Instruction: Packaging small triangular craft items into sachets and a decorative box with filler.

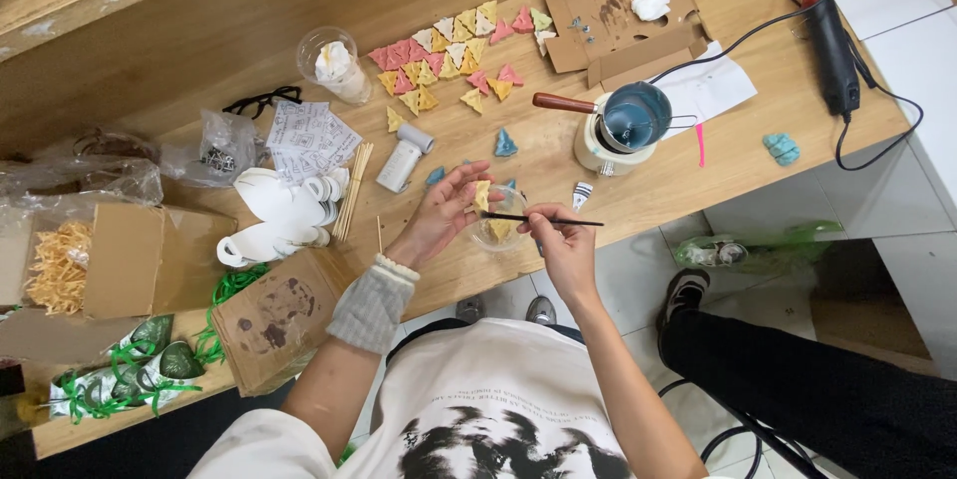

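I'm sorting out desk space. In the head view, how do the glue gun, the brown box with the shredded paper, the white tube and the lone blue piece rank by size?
1. Brown box, clearly largest.
2. Glue gun.
3. White tube.
4. Blue piece, smallest.
All lie on the same table, so the order should hold.

The person wears a white printed T-shirt, with a grey ribbed wrist cuff on the left forearm.

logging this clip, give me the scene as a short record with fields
left hand: holds a small yellow tree-shaped piece
right hand: holds a thin brush, tip at the piece
below hands: small clear cup
table: rows of pink, yellow and white tree-shaped pieces, melting pot, glue gun
left side: paper cup cutouts, cardboard box of shredded paper
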